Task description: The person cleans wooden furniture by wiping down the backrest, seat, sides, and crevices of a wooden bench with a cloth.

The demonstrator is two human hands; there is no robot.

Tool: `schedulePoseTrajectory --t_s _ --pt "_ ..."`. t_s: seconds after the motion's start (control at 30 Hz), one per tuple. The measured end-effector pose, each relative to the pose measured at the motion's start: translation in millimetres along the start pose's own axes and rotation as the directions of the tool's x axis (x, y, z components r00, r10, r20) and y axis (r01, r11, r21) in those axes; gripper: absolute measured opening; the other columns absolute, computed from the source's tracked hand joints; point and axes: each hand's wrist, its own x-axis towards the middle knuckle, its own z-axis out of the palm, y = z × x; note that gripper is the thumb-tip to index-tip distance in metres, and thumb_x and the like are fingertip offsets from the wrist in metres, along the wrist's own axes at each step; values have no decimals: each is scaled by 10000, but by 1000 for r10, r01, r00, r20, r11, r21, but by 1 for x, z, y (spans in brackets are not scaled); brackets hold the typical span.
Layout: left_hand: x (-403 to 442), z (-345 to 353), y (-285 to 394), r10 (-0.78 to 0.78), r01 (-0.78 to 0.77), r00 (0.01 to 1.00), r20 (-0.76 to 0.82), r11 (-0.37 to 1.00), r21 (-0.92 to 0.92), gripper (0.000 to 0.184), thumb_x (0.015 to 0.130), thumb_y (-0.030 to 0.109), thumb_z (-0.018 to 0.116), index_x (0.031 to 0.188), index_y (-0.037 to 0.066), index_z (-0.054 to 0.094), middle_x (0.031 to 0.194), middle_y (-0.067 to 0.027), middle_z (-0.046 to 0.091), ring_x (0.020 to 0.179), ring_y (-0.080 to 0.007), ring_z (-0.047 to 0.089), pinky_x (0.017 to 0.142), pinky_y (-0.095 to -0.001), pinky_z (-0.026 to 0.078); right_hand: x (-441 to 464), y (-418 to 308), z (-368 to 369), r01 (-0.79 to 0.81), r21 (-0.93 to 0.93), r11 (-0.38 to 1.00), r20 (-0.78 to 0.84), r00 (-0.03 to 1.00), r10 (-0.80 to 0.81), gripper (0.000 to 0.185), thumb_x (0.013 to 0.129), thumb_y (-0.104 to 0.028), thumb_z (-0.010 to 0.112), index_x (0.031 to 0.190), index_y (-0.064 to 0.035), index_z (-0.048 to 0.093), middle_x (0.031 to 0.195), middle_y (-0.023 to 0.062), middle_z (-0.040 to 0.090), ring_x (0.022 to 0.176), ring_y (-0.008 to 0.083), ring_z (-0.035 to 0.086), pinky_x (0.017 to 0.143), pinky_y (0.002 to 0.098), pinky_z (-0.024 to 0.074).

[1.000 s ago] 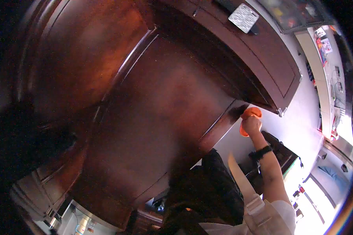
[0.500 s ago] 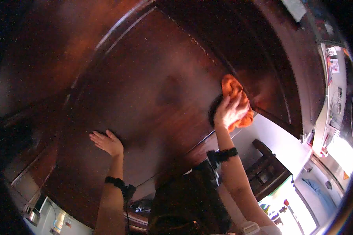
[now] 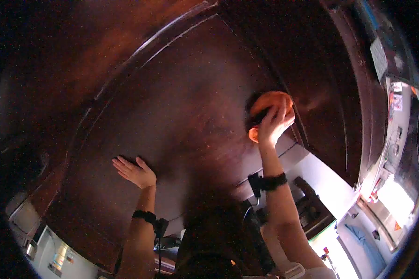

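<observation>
An orange cloth (image 3: pixel 271 99) is bunched under my right hand (image 3: pixel 275 125), whose fingers press it against a dark brown wooden surface (image 3: pixel 186 107). Part of the cloth sticks out below the fingers on the left. This hand is close to the ridge along the panel's right side. Further left, my left hand (image 3: pixel 137 173) lies flat on the same wood, fingers stretched out and thumb apart, holding nothing. Black straps with small devices circle both wrists.
A raised moulding (image 3: pixel 172 32) runs along the upper left of the wood. To the lower right stand a dark wooden chair-like piece (image 3: pixel 312 204) and a white surface (image 3: pixel 328 179). A pale paper or card (image 3: pixel 378 58) hangs at the upper right.
The cloth has folded into a different shape under my right hand, which has shifted slightly up and right. My left hand stays flat. The whole view has turned a little.
</observation>
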Motion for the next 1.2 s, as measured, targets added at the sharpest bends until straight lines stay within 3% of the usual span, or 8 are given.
schedulePoseTrajectory --t_s 0.17,0.23,0.3,0.4,0.63,0.73,0.83,1.2 --pt "-2 2 4 1 -1 1000 -17 1000 -9 652 959 411 315 1430 -17 177 1498 -226 128 1381 -395 140 1096 -529 150 48 -96 74 -182 7 983 -87 980 181 247 850 -202 551 1078 -138 620 1080 191 502 1026 372 483 797 490 445" --pt "-2 -3 -2 -3 3 1000 -1 1000 -4 653 958 413 314 1431 -16 176 1499 -226 125 1380 -398 138 1096 -530 148 62 -136 81 -19 -172 985 243 968 61 317 846 -247 536 1130 -114 581 1084 205 497 1010 383 480 803 498 444" --pt "-2 -4 5 -26 26 999 38 1000 -13 652 957 407 313 1430 -19 174 1501 -225 117 1385 -395 124 1100 -529 130 31 -136 94 378 -210 902 49 925 -376 355 826 -246 545 1160 -127 552 1026 200 484 940 376 469 768 492 413" --pt "1 -9 8 -26 27 999 31 999 -33 629 968 386 298 1443 3 149 1516 -193 79 1400 -360 81 1116 -507 95 -18 -128 53 472 389 791 360 713 -602 429 780 -89 578 1202 -142 524 1168 219 463 1057 401 436 880 475 381" --pt "-2 -10 8 -18 20 997 69 999 -39 684 932 385 338 1420 -57 151 1498 -246 101 1391 -402 83 1102 -531 86 136 -155 118 594 151 790 -175 803 -570 337 841 -151 521 1174 -147 568 1225 201 462 1092 375 437 865 476 416" --pt "2 -11 9 -52 56 993 104 997 -44 693 920 362 362 1416 -70 146 1495 -257 94 1390 -413 68 1098 -541 71 139 -176 171 620 61 782 32 782 -622 347 806 -143 533 1143 -63 558 1165 215 482 1043 387 459 895 478 400" --pt "-2 -12 7 -38 50 993 110 993 -104 700 907 341 387 1412 -78 145 1491 -269 85 1386 -426 62 1096 -545 61 104 -219 173 344 13 939 0 939 -344 328 768 -124 514 1072 -7 556 1097 209 486 1061 394 436 911 491 373" --pt "3 -16 6 -42 55 990 131 994 -96 673 923 327 375 1422 -55 134 1505 -243 53 1393 -412 43 1104 -538 48 -91 -318 110 533 640 553 141 626 -767 346 691 -100 626 1034 -54 606 1161 158 489 1082 367 441 923 480 367"
